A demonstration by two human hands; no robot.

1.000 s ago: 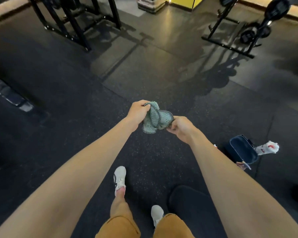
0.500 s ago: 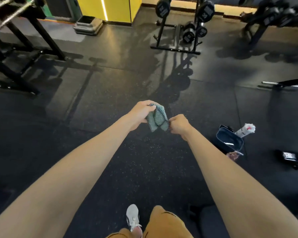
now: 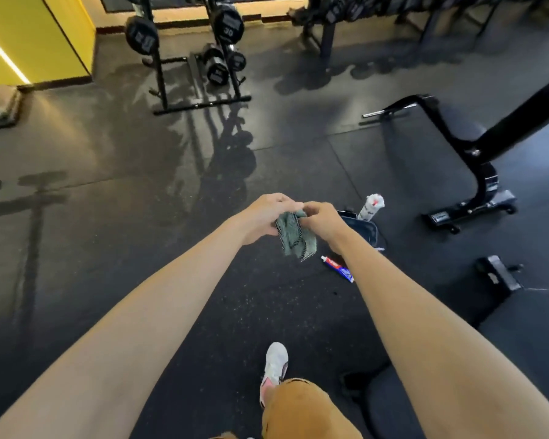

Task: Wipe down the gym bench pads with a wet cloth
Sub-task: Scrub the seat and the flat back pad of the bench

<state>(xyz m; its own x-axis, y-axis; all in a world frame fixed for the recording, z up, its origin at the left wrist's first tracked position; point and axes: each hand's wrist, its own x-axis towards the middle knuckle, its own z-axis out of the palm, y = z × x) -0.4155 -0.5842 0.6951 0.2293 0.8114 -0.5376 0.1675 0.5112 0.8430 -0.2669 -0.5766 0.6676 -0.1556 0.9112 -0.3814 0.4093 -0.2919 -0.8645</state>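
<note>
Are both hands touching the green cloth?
Touching. The head view shows the left hand and right hand both gripping the crumpled green cloth with checked trim.

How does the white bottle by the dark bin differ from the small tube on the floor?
The white bottle stands upright; the tube lies flat. The bottle is mostly white with a red mark; the tube is red, white and blue. The bottle is beyond the dark bin; the tube lies nearer the person. Both are close to the bin.
</note>
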